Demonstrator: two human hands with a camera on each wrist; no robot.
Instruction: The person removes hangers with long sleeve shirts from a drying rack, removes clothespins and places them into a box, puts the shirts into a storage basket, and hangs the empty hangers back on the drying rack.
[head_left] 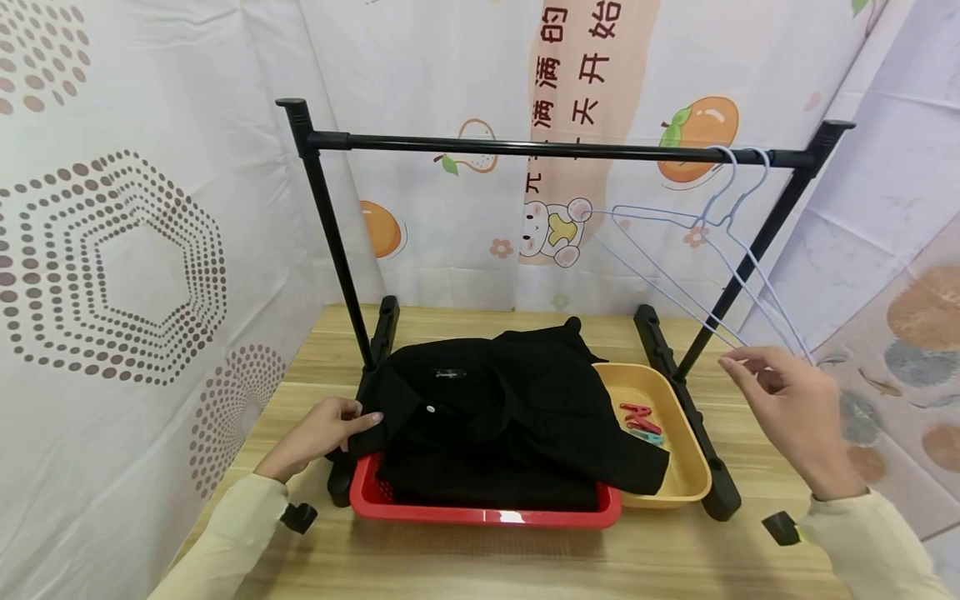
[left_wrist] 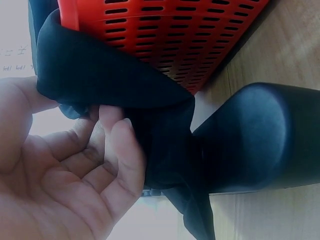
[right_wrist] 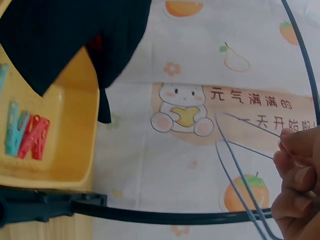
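Note:
A black shirt point(head_left: 480, 392) with a small neck label and a white button lies heaped over a red basket point(head_left: 487, 517). My left hand point(head_left: 330, 429) pinches the shirt's left edge between thumb and fingers; the left wrist view shows the black cloth point(left_wrist: 110, 75) draped over the basket's slotted side. Two light blue wire hangers point(head_left: 652, 218) hang by their hooks at the right end of the black rail point(head_left: 525, 148). Beside them, my right hand point(head_left: 791, 408) pinches the lower wire of a hanger point(right_wrist: 235, 165) with thumb and fingertips.
A yellow tray point(head_left: 693, 467) stands right of the basket, partly under a sleeve, holding red clothespins point(head_left: 637, 417) and teal ones point(head_left: 647, 435). The rack's black feet point(head_left: 720, 492) flank basket and tray on the wooden table point(head_left: 420, 567). Printed curtains point(head_left: 450, 50) surround it.

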